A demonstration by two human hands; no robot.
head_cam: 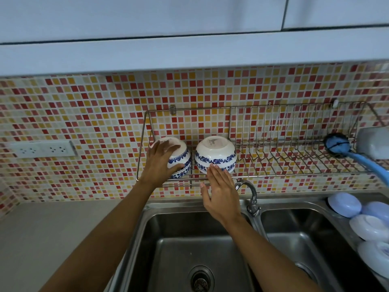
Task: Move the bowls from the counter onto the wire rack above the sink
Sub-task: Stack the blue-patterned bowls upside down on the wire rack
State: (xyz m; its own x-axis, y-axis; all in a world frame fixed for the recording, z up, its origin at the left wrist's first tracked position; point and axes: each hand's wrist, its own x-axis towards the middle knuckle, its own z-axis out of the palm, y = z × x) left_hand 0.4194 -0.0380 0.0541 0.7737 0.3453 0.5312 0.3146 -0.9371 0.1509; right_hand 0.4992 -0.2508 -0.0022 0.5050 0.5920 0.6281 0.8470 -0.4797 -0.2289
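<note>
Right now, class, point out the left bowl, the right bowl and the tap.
left bowl (182, 163): head view, on its blue-patterned side.
right bowl (215, 147): head view, on its white upturned base.
tap (251, 191): head view, on the curved spout.

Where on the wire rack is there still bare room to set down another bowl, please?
The wire rack is bare from the right bowl across its slotted section to the blue brush at the right end. The left end is crowded: the left bowl, under the left hand, sits beside the right bowl with only a narrow gap between them.
</note>
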